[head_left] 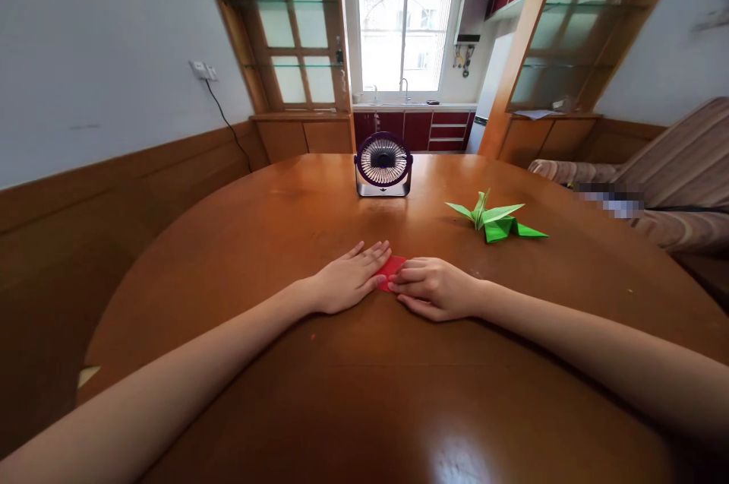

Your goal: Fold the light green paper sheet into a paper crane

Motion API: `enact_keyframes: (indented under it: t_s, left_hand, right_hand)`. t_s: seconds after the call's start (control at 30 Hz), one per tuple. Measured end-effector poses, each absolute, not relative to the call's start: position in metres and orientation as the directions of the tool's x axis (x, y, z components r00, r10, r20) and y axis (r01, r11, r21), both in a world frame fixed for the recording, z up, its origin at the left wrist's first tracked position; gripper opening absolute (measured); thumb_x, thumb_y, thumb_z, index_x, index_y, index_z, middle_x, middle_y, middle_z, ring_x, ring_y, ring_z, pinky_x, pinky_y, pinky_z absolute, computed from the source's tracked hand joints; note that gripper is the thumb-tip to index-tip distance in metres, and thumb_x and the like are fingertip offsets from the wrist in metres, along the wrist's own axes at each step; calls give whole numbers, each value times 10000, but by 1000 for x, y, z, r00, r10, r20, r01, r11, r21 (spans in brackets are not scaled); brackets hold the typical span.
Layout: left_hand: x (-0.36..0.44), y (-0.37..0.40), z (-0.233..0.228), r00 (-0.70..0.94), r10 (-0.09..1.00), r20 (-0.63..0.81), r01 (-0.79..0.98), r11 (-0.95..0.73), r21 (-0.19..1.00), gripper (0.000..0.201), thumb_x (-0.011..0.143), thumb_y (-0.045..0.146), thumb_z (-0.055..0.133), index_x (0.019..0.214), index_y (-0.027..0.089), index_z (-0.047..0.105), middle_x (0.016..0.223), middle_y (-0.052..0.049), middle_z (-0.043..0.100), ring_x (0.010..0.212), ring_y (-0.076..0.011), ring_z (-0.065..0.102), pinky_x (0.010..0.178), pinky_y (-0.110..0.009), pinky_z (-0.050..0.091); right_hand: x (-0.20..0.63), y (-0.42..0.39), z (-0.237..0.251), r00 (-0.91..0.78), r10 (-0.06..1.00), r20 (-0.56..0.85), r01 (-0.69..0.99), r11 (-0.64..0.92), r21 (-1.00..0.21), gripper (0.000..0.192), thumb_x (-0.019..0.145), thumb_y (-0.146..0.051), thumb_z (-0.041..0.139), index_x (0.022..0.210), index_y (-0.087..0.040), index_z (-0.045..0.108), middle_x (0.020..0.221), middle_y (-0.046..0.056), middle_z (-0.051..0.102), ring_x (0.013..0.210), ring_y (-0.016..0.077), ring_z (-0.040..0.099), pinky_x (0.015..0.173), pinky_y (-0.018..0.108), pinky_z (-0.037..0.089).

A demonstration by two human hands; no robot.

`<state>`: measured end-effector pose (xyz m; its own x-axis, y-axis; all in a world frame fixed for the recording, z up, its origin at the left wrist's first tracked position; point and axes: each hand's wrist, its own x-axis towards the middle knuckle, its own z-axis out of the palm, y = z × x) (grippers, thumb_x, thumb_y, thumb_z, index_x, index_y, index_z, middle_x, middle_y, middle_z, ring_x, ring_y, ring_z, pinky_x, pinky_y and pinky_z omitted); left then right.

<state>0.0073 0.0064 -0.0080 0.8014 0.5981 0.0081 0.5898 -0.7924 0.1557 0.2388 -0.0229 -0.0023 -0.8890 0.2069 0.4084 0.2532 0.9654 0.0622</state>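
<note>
Red paper (391, 270): small, thin, matte, folded flat on the glossy wooden desk (364, 408), well in front of the purple fan (383, 164). Left hand (350, 279) lies flat, fingers pressing its left edge; right hand (436, 288), fingers curled together, presses its right edge. Both hands equally near. Green paper crane (494, 218): creased, right of the fan.

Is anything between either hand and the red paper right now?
No. The left hand lies flat on the red paper and the right hand presses its edge. The green paper crane and fan sit apart, farther back.
</note>
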Motion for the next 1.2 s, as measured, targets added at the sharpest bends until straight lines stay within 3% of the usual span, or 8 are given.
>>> enact_keyframes:
  t_s: [0.37,0.5,0.63,0.77,0.93,1.07,1.2]
  left_hand:
    - [10,3,-6,793,609,-3,607,-789,93,560,1004,401,167,1506,156,135,1566,-89,140,1456,-161,83,1171,-385,-1]
    - [15,-3,-5,774,633,25,631,-774,53,534,1003,408,193,1499,211,196,1563,-108,141,1454,-219,109,1161,-456,14]
    - [18,-8,-2,764,646,8,644,-762,71,507,1000,443,202,1483,293,241,1569,-113,93,1449,-284,112,1134,-550,29]
    - [19,-11,0,760,649,-22,648,-756,94,519,991,486,191,1482,322,231,1572,-119,43,1451,-310,32,1115,-593,24]
    - [21,-15,-7,734,677,48,675,-736,52,622,972,540,177,1493,205,233,1562,-155,118,1454,-285,66,1145,-519,22]
    - [23,-17,-15,685,716,135,723,-690,-4,722,961,554,173,1475,52,245,1526,-211,219,1443,-269,156,1167,-426,48]
    - [26,-21,-13,667,724,173,739,-673,-32,686,963,522,222,1443,45,333,1492,-201,311,1412,-285,257,1172,-415,98]
  right_hand:
    - [248,-38,0,-876,270,399,238,963,-130,263,890,-179,430,1000,-142,666,952,111,683,864,190,615,778,318,521]
    - [248,-35,3,-846,303,438,191,940,-282,258,908,-216,437,864,-160,685,908,100,684,840,176,624,750,294,523]
    - [250,-27,2,-662,517,543,289,844,-451,371,956,-300,418,723,-164,672,742,69,659,651,134,606,619,256,503]
    - [254,-18,-2,-483,649,588,419,761,-496,312,951,-305,441,886,-170,714,932,98,707,834,178,669,760,309,533]
    - [254,-14,-7,-614,600,513,436,799,-414,275,929,-250,461,1012,-200,718,1079,96,707,1012,212,657,905,378,519]
    - [254,-16,-7,-674,528,517,467,846,-257,248,886,-197,503,1016,-191,714,1041,102,721,987,219,660,970,444,466]
    - [256,-17,-4,-684,527,503,511,839,-184,252,850,-173,538,1035,-216,703,994,62,736,921,202,660,1062,509,332]
